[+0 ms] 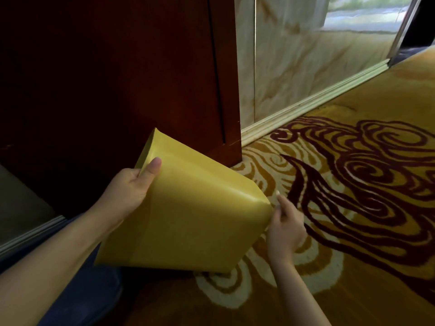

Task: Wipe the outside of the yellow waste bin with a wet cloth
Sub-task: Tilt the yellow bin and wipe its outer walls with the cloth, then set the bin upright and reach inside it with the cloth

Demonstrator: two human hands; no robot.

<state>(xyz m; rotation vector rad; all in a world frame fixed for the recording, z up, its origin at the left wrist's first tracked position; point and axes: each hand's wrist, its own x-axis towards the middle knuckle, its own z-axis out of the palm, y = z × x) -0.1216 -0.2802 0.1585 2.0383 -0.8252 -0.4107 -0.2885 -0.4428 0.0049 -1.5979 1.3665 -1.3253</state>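
The yellow waste bin (188,220) is tipped over and lifted just above the patterned carpet, with one smooth outer side facing me. My left hand (131,187) grips its upper left edge, thumb lying on the outside and fingers hidden behind. My right hand (284,227) is at the bin's right corner, fingers curled around that edge and partly hidden by it. No cloth shows in either hand or anywhere in view.
A dark red wooden cabinet (164,78) stands right behind the bin. A glossy marble wall (306,55) with a pale skirting board (306,107) runs to the right. Yellow carpet with dark red swirls (353,172) covers the floor. My dark blue trouser leg (89,300) is at the bottom left.
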